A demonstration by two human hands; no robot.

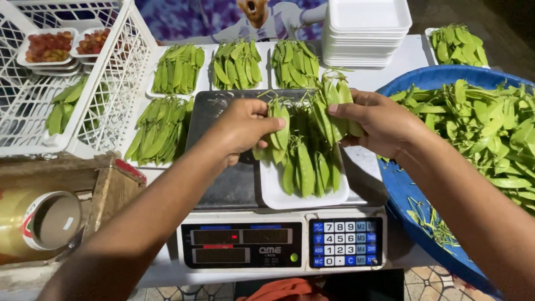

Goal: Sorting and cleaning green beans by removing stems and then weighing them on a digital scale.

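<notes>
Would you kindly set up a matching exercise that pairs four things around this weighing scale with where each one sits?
Things:
1. White foam tray of green pea pods
2. Big blue plastic basin
3. Stack of empty white foam trays
4. White plastic lattice crate

Places:
A. far side of the table, behind the scale
B. on the scale platform, under both hands
C. left of the scale
D. right of the scale, heaped with loose pods

Pairs: 1-B, 2-D, 3-A, 4-C
</notes>
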